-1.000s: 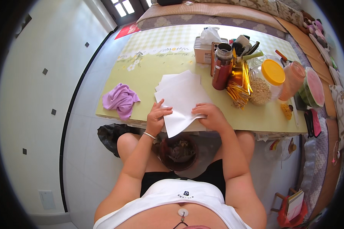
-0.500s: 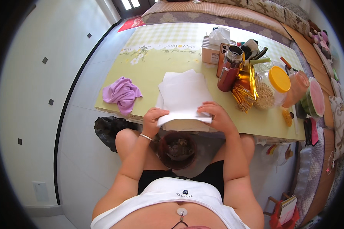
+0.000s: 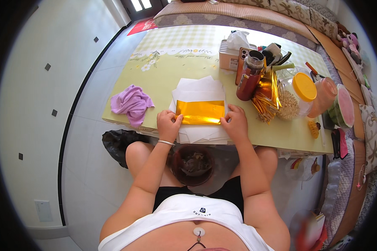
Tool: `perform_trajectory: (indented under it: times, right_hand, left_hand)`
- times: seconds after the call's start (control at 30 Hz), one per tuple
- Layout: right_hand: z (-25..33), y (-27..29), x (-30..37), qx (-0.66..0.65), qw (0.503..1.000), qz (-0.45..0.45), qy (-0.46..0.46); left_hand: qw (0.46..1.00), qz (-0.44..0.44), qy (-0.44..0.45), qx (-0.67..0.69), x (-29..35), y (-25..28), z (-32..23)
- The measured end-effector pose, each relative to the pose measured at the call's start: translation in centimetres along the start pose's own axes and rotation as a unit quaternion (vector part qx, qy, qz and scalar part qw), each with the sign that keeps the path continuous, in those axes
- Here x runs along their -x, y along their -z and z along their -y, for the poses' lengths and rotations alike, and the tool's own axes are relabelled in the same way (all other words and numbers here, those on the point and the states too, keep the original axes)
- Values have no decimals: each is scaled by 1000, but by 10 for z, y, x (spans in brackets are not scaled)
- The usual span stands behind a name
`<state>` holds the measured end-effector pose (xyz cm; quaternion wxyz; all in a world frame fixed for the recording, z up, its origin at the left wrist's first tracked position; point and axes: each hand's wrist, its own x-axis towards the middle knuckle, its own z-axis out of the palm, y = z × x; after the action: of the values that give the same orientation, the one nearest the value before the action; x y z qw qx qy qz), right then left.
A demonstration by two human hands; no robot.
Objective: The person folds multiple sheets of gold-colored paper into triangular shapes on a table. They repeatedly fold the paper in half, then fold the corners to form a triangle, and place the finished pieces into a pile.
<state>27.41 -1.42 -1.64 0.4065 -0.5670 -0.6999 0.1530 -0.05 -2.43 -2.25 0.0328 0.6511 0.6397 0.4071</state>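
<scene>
Gold sheet [image 3: 200, 113], gripped at its two near corners

Item one: gold sheet, rectangular, glossy, long side crosswise, lying between the two hands. Left hand [image 3: 169, 125]: thumb and fingers closed on the near left corner, a pale bracelet [image 3: 166, 142] at its wrist. Right hand [image 3: 235, 124]: thumb and fingers closed on the near right corner. The hands stood apart by the sheet's length.

Item two: white papers [image 3: 199, 88], overlapping unevenly, below the sheet and showing both beyond the hands and nearer the body. Whether the sheet rested on them could not be told.

Item three: purple cloth [image 3: 132, 104], crumpled, left of the left hand and near it.

Item four: dark red bottle [image 3: 248, 81], lidless, upright, beyond the right hand and slightly to its right.

Item five: gold bundle [image 3: 267, 98], right of the right hand, with a clear jar [image 3: 287, 100], yellow-lidded, just past it.

Item six: dark bin [image 3: 179, 169], below and between the forearms.
</scene>
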Motion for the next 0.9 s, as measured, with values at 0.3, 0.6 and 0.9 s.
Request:
perform_trajectory:
  times: [0.3,0.6,0.9]
  right_hand:
    - [1,1,2,24,1000,12,10]
    - [13,0,2,97,992,-19,73]
    - [7,-10,8,149,971,122,143]
  left_hand:
    - [1000,10,10,-28,-3,1,-7]
    - [998,36,19,-38,-6,4,-9]
    - [940,93,-321,-71,-19,5,-18]
